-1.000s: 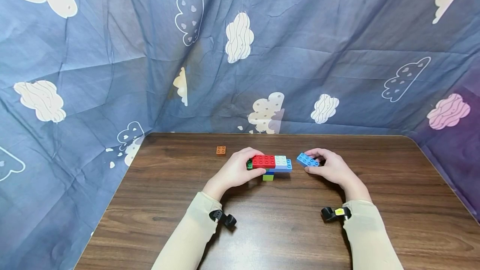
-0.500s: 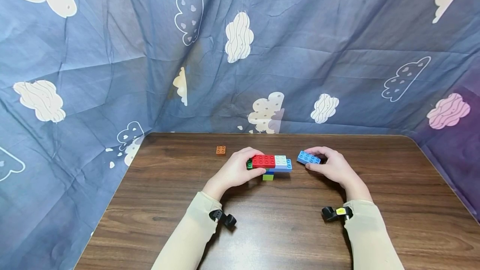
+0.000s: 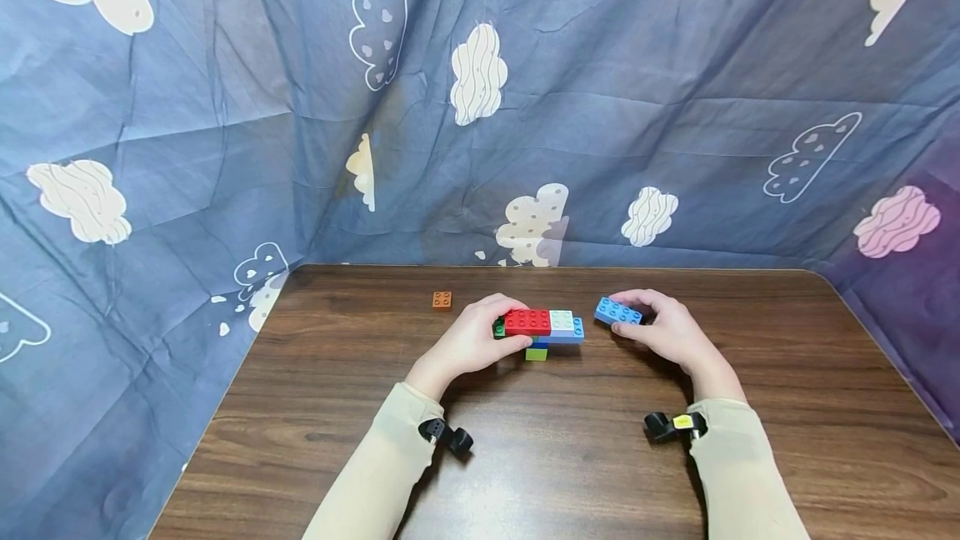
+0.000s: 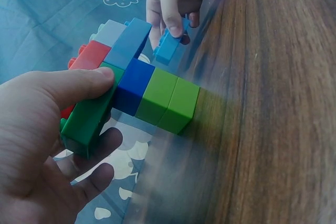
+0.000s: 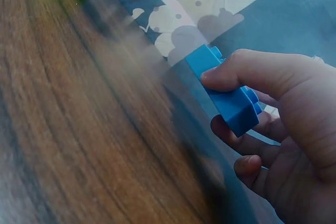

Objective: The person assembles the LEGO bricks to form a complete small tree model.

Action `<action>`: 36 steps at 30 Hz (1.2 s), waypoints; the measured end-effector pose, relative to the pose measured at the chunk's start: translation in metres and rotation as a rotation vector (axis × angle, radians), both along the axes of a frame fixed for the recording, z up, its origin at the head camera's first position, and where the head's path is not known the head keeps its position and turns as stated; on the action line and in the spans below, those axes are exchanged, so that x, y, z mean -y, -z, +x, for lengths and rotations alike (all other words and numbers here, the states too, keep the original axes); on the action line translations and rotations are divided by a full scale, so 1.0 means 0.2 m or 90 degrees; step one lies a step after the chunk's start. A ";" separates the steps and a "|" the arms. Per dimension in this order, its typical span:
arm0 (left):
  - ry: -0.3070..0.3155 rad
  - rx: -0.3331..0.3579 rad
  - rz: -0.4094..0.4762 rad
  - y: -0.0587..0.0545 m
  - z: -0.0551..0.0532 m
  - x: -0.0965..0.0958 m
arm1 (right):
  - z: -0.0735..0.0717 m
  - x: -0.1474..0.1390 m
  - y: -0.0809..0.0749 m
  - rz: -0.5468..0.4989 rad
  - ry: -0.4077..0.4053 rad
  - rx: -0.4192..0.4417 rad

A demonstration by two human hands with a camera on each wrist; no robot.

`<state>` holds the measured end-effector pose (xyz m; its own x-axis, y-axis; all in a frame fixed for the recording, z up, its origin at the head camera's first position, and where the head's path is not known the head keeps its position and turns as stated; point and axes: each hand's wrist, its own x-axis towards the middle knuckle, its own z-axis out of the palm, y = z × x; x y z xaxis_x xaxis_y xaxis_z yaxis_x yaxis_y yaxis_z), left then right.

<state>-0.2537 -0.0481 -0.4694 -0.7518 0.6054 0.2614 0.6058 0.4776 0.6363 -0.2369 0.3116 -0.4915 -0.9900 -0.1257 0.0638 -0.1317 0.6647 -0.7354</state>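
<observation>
My left hand (image 3: pixel 480 338) grips a built stack of toy bricks by its left end, thumb on the near side of a green brick (image 4: pixel 89 116). On top sit a red brick (image 3: pixel 528 322) and a white brick (image 3: pixel 561 321); a light blue brick (image 4: pixel 130 43) juts out to the right below them. A dark blue brick (image 4: pixel 135 85) and two lime green bricks (image 4: pixel 168 100) form the column underneath, standing on the table. To the right, my right hand (image 3: pixel 663 327) pinches a loose blue brick (image 3: pixel 618 312) between thumb and fingers, studs up, apart from the stack.
A small orange brick (image 3: pixel 442 299) lies on the wooden table (image 3: pixel 562 457) behind and left of the stack. Behind the table's far edge hangs a blue cloth (image 3: pixel 600 107) printed with clouds. Each wrist carries a small black camera (image 3: pixel 450 437).
My right hand has turned the blue brick slightly and shifted it a little away from me, its thumb now on the brick's near side. The left hand and the stack have not moved.
</observation>
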 end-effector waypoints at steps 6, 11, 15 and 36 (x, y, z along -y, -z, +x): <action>-0.004 0.000 -0.006 -0.01 0.00 0.00 | 0.00 0.02 -0.04 -0.004 0.004 -0.005; -0.001 -0.002 -0.003 -0.01 0.00 0.00 | 0.01 0.02 -0.06 -0.001 0.004 -0.009; 0.001 0.000 0.002 -0.01 0.00 0.00 | 0.01 0.03 -0.08 -0.007 0.005 -0.022; -0.001 0.016 0.003 0.00 0.00 0.00 | 0.04 0.15 -0.23 -0.036 -0.003 -0.068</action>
